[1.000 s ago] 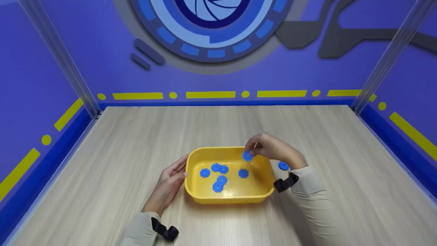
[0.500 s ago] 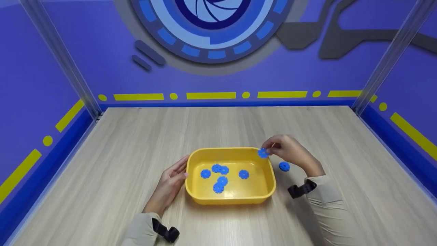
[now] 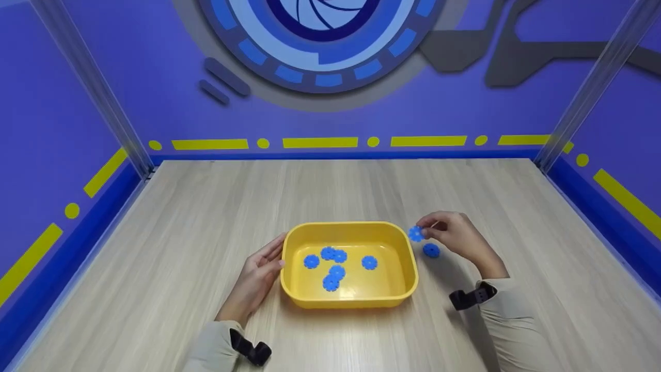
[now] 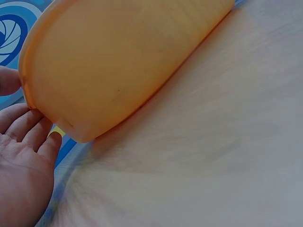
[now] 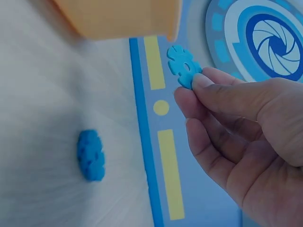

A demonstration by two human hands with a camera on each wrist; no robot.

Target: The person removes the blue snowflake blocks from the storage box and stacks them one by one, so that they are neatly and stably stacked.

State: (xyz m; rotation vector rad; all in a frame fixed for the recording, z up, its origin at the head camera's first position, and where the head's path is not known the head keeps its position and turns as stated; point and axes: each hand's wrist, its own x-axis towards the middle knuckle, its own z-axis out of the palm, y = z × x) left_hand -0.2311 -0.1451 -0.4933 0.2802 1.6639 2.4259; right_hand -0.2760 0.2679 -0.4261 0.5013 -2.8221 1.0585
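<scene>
My right hand (image 3: 457, 235) pinches a blue notched plastic disc (image 3: 415, 233) between thumb and fingertips, just past the right end of a yellow tub (image 3: 349, 304). In the right wrist view the disc (image 5: 184, 66) shows a central hole and slots round its edge. Below that hand, more blue notched discs (image 3: 431, 250) lie stacked on the table; the stack (image 5: 91, 155) looks thicker than one disc. My left hand (image 3: 256, 274) rests against the tub's left end, fingers straight along the outer wall (image 4: 118, 71). Several blue discs (image 3: 369, 262) lie scattered on the tub's floor, some overlapping.
The tub stands on a pale wood-grain table (image 3: 217, 206). Blue-purple panels (image 3: 330, 121) with yellow marks close off the back and both sides. A black strap device sits on each wrist, the right one (image 3: 472, 296) over a beige sleeve.
My right hand has moved right with the pinched disc, from over the tub's back right corner to outside it, near the stack. The left hand and tub stay put.
</scene>
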